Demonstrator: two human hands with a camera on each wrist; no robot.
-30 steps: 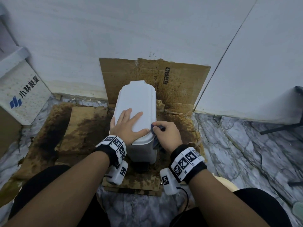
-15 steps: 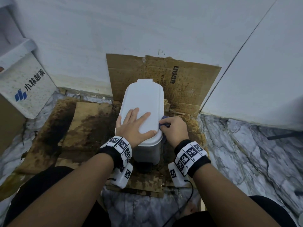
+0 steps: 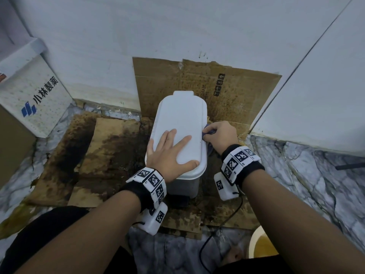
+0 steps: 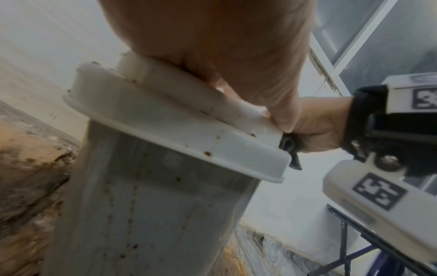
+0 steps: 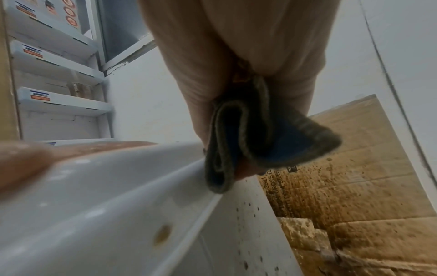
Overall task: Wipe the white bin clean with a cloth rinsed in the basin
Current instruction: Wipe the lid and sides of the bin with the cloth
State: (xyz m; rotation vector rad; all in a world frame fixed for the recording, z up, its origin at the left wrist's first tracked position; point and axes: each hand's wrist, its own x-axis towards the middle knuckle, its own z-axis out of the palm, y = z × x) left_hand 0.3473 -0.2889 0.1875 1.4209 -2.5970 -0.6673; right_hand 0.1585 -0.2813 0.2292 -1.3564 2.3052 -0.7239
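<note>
- Blue cloth (image 5: 255, 134), folded into a wad, is gripped in the right hand (image 3: 222, 136), whose fingers are curled round it; the wad is pressed against the right edge of the lid of the white bin (image 3: 180, 123).
- From the right wrist view, the folds of the cloth are seen hanging below the fist, touching the rim of the lid where it overhangs the bin's side.
- The left hand (image 3: 169, 155) is laid flat on the near part of the lid, fingers straight and spread, with nothing held; the thumb is stretched along the front edge.
- From the left wrist view, the bin's body (image 4: 146, 214) is shown speckled with small brown spots, and the same spots are scattered along the lid's rim.
- The bin is stood upright on stained brown cardboard (image 3: 110, 147) spread over a marbled floor (image 3: 308, 175), with another cardboard sheet (image 3: 237, 95) propped against the white wall behind it.
- A pale basin (image 3: 256, 242) holding yellowish liquid is partly seen at the lower right, beside the right forearm and well apart from the bin.
- A white carton (image 3: 37, 99) printed with blue characters is leaned at the far left.
</note>
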